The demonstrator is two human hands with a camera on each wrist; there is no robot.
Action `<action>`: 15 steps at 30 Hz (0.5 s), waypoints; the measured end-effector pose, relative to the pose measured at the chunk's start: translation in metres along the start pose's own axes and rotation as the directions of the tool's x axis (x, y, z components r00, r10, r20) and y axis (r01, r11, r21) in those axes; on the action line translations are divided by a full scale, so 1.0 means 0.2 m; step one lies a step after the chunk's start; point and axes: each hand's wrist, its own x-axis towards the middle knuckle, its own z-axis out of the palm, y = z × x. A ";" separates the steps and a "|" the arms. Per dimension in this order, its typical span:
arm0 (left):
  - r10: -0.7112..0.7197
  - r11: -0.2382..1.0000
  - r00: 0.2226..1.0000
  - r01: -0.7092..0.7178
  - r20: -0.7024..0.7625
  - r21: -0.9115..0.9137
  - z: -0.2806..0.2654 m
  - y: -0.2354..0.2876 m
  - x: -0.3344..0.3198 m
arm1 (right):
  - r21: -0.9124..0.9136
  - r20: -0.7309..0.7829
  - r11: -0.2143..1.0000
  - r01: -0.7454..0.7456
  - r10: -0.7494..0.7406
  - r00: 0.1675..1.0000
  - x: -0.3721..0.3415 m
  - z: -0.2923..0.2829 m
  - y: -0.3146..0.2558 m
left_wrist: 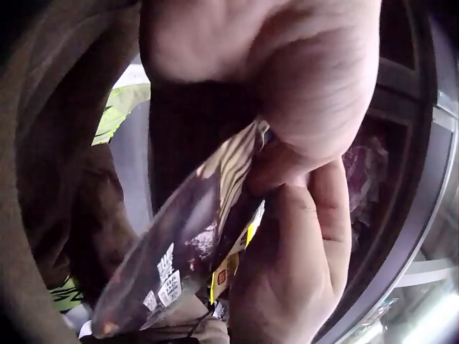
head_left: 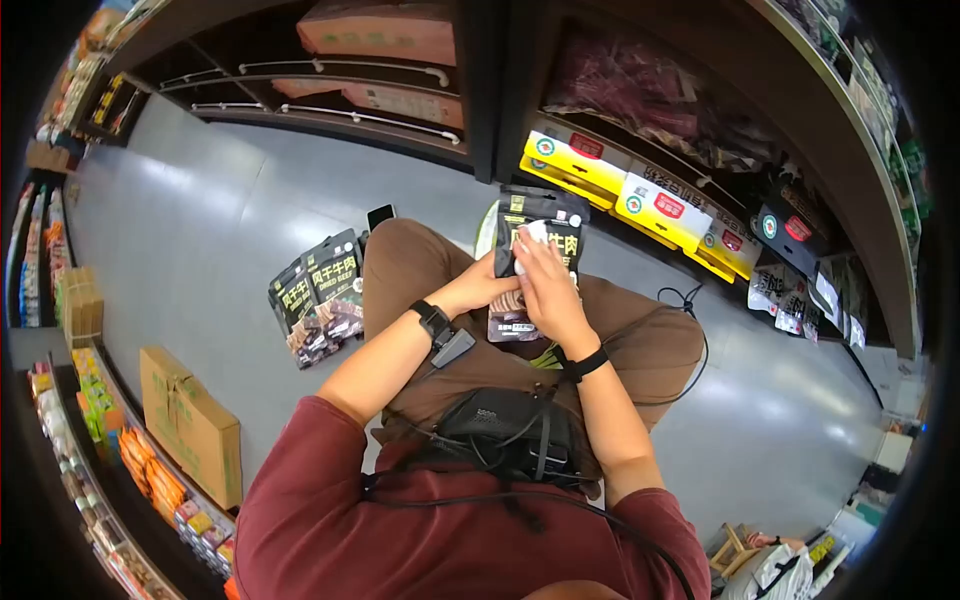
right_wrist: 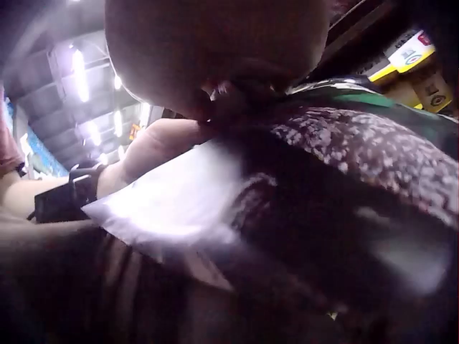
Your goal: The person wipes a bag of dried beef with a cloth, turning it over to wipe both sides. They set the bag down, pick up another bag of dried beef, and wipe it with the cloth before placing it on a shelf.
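Observation:
A black dried beef bag (head_left: 515, 325) stands tilted over the person's lap, printed with yellow lettering. My left hand (head_left: 482, 284) grips its left edge, thumb on the front; the fingers behind are hidden. Across the front of the bag lies my right hand (head_left: 548, 290), with its fingers straight and pressing a small white wipe or tissue (head_left: 537, 230) against the upper part. The left wrist view shows the lower part of the bag (left_wrist: 179, 244) beside both hands. In the right wrist view the dark, shiny bag surface (right_wrist: 323, 208) fills much of the frame.
More dried beef bags (head_left: 333, 277) lie on the floor at left, near a phone (head_left: 381, 215). A green-and-white package (head_left: 487, 232) shows behind the held bag. Yellow display boxes (head_left: 665, 208) line the shelf ahead. A carton (head_left: 190, 420) stands at left; a cable (head_left: 707, 345) loops by the right knee.

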 end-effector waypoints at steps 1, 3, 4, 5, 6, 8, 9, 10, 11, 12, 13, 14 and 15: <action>0.044 0.994 0.999 -0.042 -0.016 0.103 0.02 -0.01 0.00 | 0.012 0.053 0.998 0.061 -0.062 0.997 0.00 -0.01 -0.01; 0.086 0.970 0.996 -0.075 -0.037 0.233 -0.06 -0.01 0.00 | 0.046 0.086 0.990 0.135 -0.138 0.987 0.06 0.05 -0.04; 0.081 0.986 0.997 -0.081 0.004 0.143 -0.04 -0.05 0.04 | -0.007 0.070 0.996 0.093 -0.092 0.993 0.07 0.00 -0.02; 0.065 0.996 0.997 -0.067 0.043 0.055 -0.03 -0.08 0.04 | -0.047 0.050 0.998 0.041 -0.038 0.998 0.06 -0.02 0.00; 0.004 0.995 0.999 -0.009 0.049 0.098 -0.04 -0.08 0.01 | -0.084 -0.020 0.996 -0.008 0.007 1.000 0.06 -0.01 0.00; 0.004 0.993 0.999 -0.010 0.053 0.119 -0.04 -0.08 0.01 | -0.048 -0.010 0.999 -0.023 0.023 1.000 0.07 -0.02 0.03; 0.002 0.990 0.998 -0.011 0.060 0.144 -0.04 -0.08 0.01 | -0.030 0.010 1.000 0.000 0.000 1.000 0.07 -0.04 0.01; -0.064 0.980 0.996 0.052 0.055 0.194 -0.04 -0.06 0.00 | -0.011 0.071 1.000 0.029 -0.028 0.997 0.07 -0.04 -0.01; -0.065 0.981 0.997 0.054 0.053 0.186 -0.04 -0.08 0.00 | 0.010 0.132 0.998 0.056 -0.057 0.990 0.07 -0.03 -0.04; 0.020 0.950 1.000 -0.026 0.021 0.311 -0.05 -0.11 0.00 | 0.030 0.162 0.996 0.086 -0.090 0.983 0.05 -0.01 -0.05; 0.108 0.895 0.994 -0.097 0.000 0.435 -0.06 -0.13 0.01 | 0.030 0.165 0.996 0.087 -0.091 0.982 0.05 -0.01 -0.05; 0.056 0.902 0.997 -0.072 0.051 0.425 -0.09 -0.15 0.02 | 0.030 0.164 0.994 0.109 -0.113 0.980 0.05 -0.01 -0.06; 0.059 0.900 0.997 -0.073 0.047 0.429 -0.07 -0.13 0.02 | 0.031 0.160 0.990 0.135 -0.139 0.977 0.06 0.00 -0.07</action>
